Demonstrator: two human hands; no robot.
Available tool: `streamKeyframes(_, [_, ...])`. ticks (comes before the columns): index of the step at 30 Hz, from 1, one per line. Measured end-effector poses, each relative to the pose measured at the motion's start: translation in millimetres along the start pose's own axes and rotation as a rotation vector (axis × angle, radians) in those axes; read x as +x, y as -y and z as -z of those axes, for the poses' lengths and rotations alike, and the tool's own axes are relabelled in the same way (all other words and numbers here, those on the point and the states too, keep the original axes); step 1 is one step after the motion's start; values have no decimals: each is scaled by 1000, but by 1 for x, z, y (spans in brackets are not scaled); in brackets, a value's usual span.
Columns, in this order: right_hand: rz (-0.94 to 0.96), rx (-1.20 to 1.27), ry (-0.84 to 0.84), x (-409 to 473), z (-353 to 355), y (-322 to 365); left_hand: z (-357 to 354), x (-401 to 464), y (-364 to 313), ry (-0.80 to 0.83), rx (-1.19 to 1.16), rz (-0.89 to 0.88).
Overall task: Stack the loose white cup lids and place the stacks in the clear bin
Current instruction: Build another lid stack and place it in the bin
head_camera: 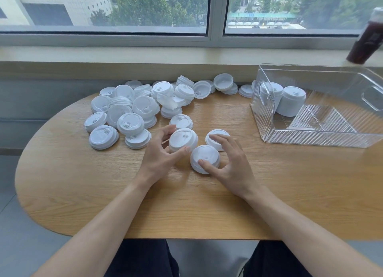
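Gripping a white lid (183,139) between curled fingers and thumb, our left hand (159,154) holds it near the middle of the wooden table (290,193). Our right hand (230,162) arches over two more lids: its thumb presses the top of the near lid (204,157) while its fingertips rest on the far lid (216,136); the fingers are bent but we cannot tell whether they clasp either one. Just beyond the held lid lies another single lid (181,121). A loose heap of lids (132,108) spreads over the far left of the table. To the far right stands the clear bin (317,140), with two finished stacks (290,102) upright in its far left corner.
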State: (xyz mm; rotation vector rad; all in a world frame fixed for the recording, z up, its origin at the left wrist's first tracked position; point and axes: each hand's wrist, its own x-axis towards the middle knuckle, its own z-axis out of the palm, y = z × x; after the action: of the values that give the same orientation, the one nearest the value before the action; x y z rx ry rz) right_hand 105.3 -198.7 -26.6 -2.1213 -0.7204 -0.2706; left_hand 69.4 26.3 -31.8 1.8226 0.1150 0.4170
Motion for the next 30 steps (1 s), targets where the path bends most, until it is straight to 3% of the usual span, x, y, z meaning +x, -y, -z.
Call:
streamKeyframes(3, [-31, 43, 59, 4, -6, 6, -3, -2, -12, 127, 40, -44])
streamKeyframes(9, [-113, 152, 7, 6, -10, 6, -10, 1, -34, 287, 123, -93])
streamKeyframes(18, [-122, 175, -99, 0, -11, 9, -44, -10, -39, 109, 300, -52])
streamKeyframes(25, [-151, 134, -133, -6, -2, 3, -34, -5, -44, 78, 202, 11])
streamKeyframes(30, [-170, 132, -154, -9, 18, -13, -10, 5, -34, 149, 223, 33])
